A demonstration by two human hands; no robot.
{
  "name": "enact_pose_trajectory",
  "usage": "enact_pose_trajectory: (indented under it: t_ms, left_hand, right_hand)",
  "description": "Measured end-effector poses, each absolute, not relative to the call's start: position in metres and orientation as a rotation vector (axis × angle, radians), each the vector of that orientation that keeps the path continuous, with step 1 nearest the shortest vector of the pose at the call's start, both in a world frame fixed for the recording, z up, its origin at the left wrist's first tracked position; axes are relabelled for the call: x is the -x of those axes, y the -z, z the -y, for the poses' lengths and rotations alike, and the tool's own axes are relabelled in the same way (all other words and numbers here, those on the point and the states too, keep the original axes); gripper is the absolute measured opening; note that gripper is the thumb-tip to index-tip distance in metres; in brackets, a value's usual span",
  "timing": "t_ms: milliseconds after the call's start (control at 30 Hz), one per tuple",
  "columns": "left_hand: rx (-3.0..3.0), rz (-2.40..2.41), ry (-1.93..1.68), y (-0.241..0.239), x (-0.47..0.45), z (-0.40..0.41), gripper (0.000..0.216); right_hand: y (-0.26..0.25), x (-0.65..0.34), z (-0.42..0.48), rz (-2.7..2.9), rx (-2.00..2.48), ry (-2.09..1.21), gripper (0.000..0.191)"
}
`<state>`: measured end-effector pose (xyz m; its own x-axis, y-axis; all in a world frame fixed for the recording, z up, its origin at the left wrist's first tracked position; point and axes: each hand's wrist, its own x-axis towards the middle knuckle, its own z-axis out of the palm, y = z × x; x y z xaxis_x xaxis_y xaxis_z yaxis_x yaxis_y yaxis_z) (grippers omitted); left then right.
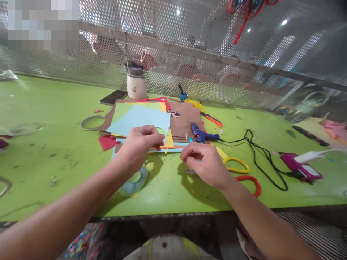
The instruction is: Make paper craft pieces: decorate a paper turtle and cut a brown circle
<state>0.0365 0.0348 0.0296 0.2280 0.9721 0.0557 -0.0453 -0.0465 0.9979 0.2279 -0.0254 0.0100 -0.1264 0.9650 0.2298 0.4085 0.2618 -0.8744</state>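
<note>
The left hand point(145, 140) is raised over the near edge of a paper pile, fingers bent inward and thumb meeting forefinger. The right hand point(204, 160) hangs to its right over the bench point(62, 115), well apart from it, thumb and fingertips likewise drawn together. I cannot tell whether either hand grips something small.

Top of the pile is a light blue sheet point(138, 118), lying skewed: its long axis runs across the bench, one corner pointing left and slightly nearer, the opposite end toward the right. A curved cut marks its edge beside the left hand. Larger brown sheets point(187, 119) lie below, showing on the right.

Just beyond the right hand, a blue glue gun point(203, 135) lies on the brown paper, its handle pointing right, where a black cord point(230, 142) leaves it. A yellow scissor handle point(248, 168) and a red handle point(258, 187) extend rightward from under the right hand and forearm; whether they belong together is unclear. A tape roll point(139, 187) lies flat near the left wrist.
</note>
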Motion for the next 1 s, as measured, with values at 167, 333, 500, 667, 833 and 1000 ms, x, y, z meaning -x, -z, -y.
enact_pose_trajectory:
  t_ms: [167,333,500,667,833,1000]
  left_hand:
    - [-1.375,-0.999,-1.195,-0.029,-0.036,-0.039,0.023]
    - [-1.426,-0.995,-1.157,-0.024,-0.04,-0.043,0.042]
    - [-1.42,-0.991,-1.088,-0.024,-0.042,-0.041,0.027]
    - [-1.432,-0.997,-1.079,-0.027,-0.042,-0.039,0.024]
    - [-1.459,-0.983,-1.058,-0.027,-0.042,-0.038,0.022]
    - [-1.483,-0.96,-1.01,-0.023,-0.043,-0.038,0.022]
  right_hand:
    - [-0.007,-0.219,0.036,2.264,1.312,-0.506,0.013]
    - [-0.009,-0.203,0.045,2.772,1.316,0.014,0.018]
    - [-0.01,-0.192,0.047,2.935,1.199,0.253,0.019]
    - [-0.008,-0.187,0.049,2.952,1.177,0.304,0.02]
    - [-0.003,-0.195,0.046,2.835,1.249,0.084,0.021]
    - [-0.001,-0.203,0.039,2.7,1.294,-0.111,0.022]
